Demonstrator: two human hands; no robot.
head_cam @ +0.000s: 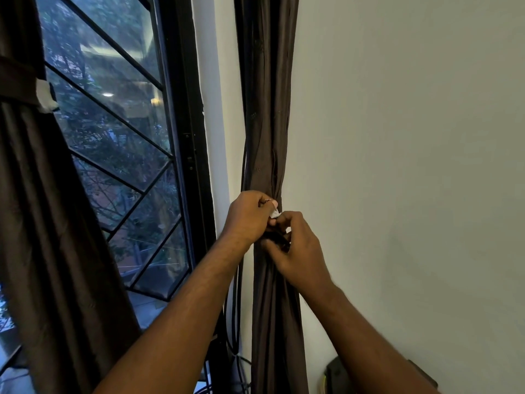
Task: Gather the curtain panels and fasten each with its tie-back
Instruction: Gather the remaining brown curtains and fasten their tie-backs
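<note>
My left hand (250, 216) and right hand (298, 245), fingers (287, 220) curled, pinch the tie-back (275, 214) around the gathered curtain panel (267, 123), whose long axis hangs vertical beside the wall (412, 137).

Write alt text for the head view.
The left hand and right hand pinch a white-tipped tie-back at the waist of a gathered brown curtain panel beside a pale wall. Left of it, a barred window and a second panel bound by its band.

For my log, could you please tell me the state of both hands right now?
Left hand: curled, pinching the tie-back by its white end.
Right hand: curled, gripping the tie-back against the gathered curtain panel.
</note>
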